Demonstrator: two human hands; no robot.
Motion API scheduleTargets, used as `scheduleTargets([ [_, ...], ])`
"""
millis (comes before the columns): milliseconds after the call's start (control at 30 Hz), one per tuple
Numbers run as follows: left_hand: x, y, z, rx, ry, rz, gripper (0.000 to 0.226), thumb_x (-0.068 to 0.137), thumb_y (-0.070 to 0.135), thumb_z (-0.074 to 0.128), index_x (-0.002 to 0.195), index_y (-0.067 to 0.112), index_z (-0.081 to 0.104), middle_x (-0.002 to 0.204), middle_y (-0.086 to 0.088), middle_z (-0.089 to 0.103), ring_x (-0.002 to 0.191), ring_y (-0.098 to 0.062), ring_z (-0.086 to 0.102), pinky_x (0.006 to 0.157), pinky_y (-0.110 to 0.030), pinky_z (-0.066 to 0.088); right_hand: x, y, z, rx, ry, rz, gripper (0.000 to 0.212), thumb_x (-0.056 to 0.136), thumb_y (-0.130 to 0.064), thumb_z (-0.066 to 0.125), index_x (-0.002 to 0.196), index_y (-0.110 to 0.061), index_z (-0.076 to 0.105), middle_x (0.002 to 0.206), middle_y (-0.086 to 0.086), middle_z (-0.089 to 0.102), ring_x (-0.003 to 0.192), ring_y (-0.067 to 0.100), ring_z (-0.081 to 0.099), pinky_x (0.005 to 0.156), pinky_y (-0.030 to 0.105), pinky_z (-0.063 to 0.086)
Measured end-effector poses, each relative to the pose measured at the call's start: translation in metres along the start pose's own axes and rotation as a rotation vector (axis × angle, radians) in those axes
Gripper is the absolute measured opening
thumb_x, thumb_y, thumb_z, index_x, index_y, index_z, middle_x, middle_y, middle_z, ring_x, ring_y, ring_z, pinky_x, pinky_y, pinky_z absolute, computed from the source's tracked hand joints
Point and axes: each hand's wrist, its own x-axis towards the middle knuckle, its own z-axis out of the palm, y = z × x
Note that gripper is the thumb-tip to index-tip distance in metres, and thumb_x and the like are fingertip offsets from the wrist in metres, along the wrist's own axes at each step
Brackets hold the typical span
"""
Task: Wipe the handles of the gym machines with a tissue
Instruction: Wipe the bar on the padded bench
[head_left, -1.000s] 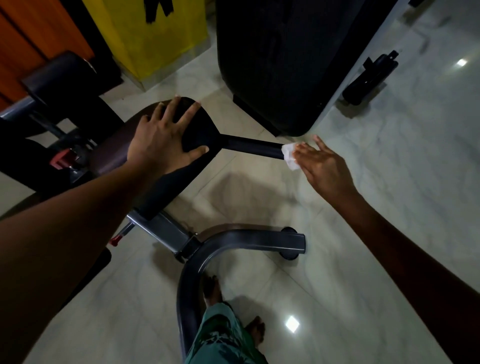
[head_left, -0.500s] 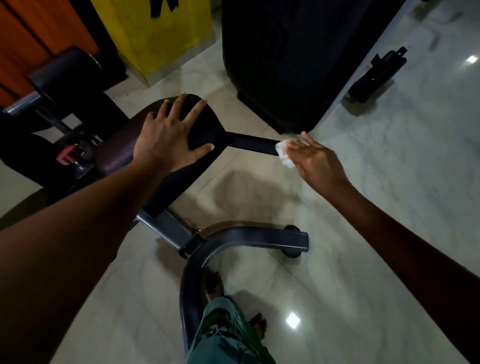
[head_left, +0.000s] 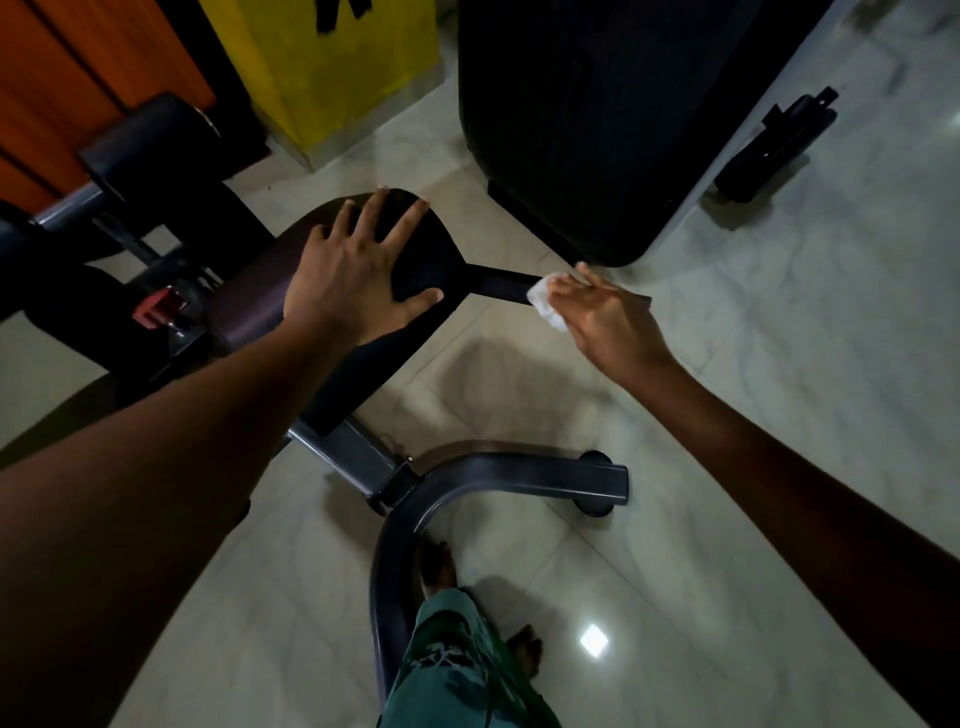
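- White tissue sits crumpled under the fingers of the right hand, which wrap over the black handle and grip the tissue against it.
- Just past the right hand's knuckles, a short end of the handle shows on the far side; toward the left hand, the bare bar runs up to the pad.
- Left hand lies flat on the dark padded seat, fingers spread and straight, thumb stretched toward the handle, holding nothing.
- Between the two hands only the exposed stretch of handle lies; the hands are apart.
- Below the left hand's wrist, a grey metal post joins a curved dark base tube whose end points under the right forearm.
- Beyond the right hand's fingertips stands a large black upright body; farther to that hand's outer side a small black object lies on the pale tiled floor.
- Beyond the left hand's fingertips are a yellow block and, to its outer side, a black roller pad before an orange wall.
- Nearer the body than both hands, green patterned trousers and bare feet show by the base tube.
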Motion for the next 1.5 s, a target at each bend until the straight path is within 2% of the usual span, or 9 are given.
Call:
scheduleTargets([
  [133, 0.0, 0.0, 0.0, 0.013, -0.001, 0.001, 0.089, 0.081, 0.075, 0.034, 0.151, 0.03, 0.003, 0.156, -0.016, 0.016, 0.138, -0.041, 0.026, 0.106, -0.051, 0.032, -0.002, 0.0, -0.009, -0.064, 0.054, -0.048, 0.025, 0.063, 0.007, 0.069, 0.088, 0.002, 0.071, 0.087, 0.014, 0.072, 0.081, 0.026, 0.071, 0.095, 0.03, 0.037],
  [200, 0.0, 0.0, 0.001, 0.012, 0.001, 0.002, 0.088, 0.081, 0.075, 0.034, 0.151, 0.03, 0.004, 0.156, -0.016, 0.016, 0.138, -0.042, 0.026, 0.106, -0.051, 0.033, 0.014, -0.009, 0.001, -0.014, 0.021, -0.069, 0.024, 0.071, 0.0, 0.055, 0.09, -0.002, 0.07, 0.086, 0.011, 0.071, 0.079, 0.023, 0.07, 0.095, 0.029, 0.04],
  [367, 0.0, 0.0, 0.001, -0.005, -0.001, 0.003, 0.088, 0.081, 0.074, 0.035, 0.151, 0.031, 0.005, 0.156, -0.015, 0.017, 0.138, -0.041, 0.026, 0.107, -0.052, 0.032, 0.043, -0.028, 0.034, 0.077, -0.139, 0.025, 0.032, 0.06, 0.005, 0.074, 0.089, -0.009, 0.07, 0.082, 0.004, 0.069, 0.078, 0.021, 0.07, 0.087, 0.03, 0.053],
  [533, -0.001, 0.002, -0.001, 0.01, -0.002, -0.01, 0.088, 0.081, 0.074, 0.036, 0.151, 0.031, 0.003, 0.156, -0.015, 0.015, 0.139, -0.041, 0.025, 0.106, -0.051, 0.032, 0.024, -0.018, 0.012, 0.057, -0.115, -0.059, 0.039, 0.07, -0.005, 0.039, 0.088, -0.005, 0.073, 0.094, 0.007, 0.073, 0.087, 0.021, 0.071, 0.081, 0.026, 0.053],
  [800, -0.001, 0.003, -0.001, 0.012, -0.01, -0.011, 0.087, 0.082, 0.074, 0.034, 0.151, 0.031, 0.002, 0.157, -0.015, 0.013, 0.139, -0.04, 0.024, 0.107, -0.051, 0.031, 0.042, -0.027, 0.036, -0.066, -0.19, -0.184, 0.035, 0.075, -0.003, 0.042, 0.09, 0.001, 0.073, 0.097, 0.014, 0.072, 0.091, 0.026, 0.07, 0.085, 0.035, 0.053],
  [967, 0.0, 0.001, 0.0, 0.011, 0.008, -0.009, 0.088, 0.08, 0.075, 0.033, 0.15, 0.031, 0.004, 0.156, -0.015, 0.016, 0.138, -0.041, 0.026, 0.107, -0.051, 0.033, 0.055, -0.041, 0.025, 0.096, -0.142, -0.026, 0.026, 0.073, 0.0, 0.056, 0.093, -0.005, 0.073, 0.094, 0.011, 0.073, 0.089, 0.027, 0.07, 0.078, 0.032, 0.055],
  [1133, 0.0, 0.0, 0.001, 0.0, 0.007, -0.003, 0.088, 0.08, 0.075, 0.035, 0.151, 0.031, 0.004, 0.156, -0.015, 0.016, 0.138, -0.041, 0.026, 0.107, -0.052, 0.032, 0.072, -0.023, 0.028, 0.396, -0.273, 0.511, 0.023, 0.085, -0.008, 0.052, 0.09, -0.003, 0.074, 0.085, 0.017, 0.072, 0.078, 0.029, 0.068, 0.072, 0.038, 0.055],
  [1367, 0.0, 0.001, -0.002, -0.014, -0.001, 0.002, 0.087, 0.082, 0.072, 0.038, 0.151, 0.03, 0.006, 0.156, -0.016, 0.016, 0.138, -0.041, 0.025, 0.107, -0.053, 0.03, 0.115, -0.025, 0.024, 0.529, -0.508, 0.414, 0.016, 0.08, 0.002, 0.055, 0.071, 0.004, 0.067, 0.067, 0.014, 0.061, 0.068, 0.015, 0.056, 0.051, 0.015, 0.035],
  [1500, 0.0, 0.002, -0.002, -0.008, -0.008, -0.004, 0.087, 0.082, 0.073, 0.036, 0.151, 0.031, 0.004, 0.157, -0.015, 0.013, 0.139, -0.042, 0.024, 0.107, -0.053, 0.03, 0.1, -0.001, 0.01, 0.577, -0.548, 0.341, 0.019, 0.08, -0.006, 0.068, 0.098, 0.0, 0.072, 0.099, 0.013, 0.072, 0.092, 0.016, 0.067, 0.085, 0.024, 0.049],
])
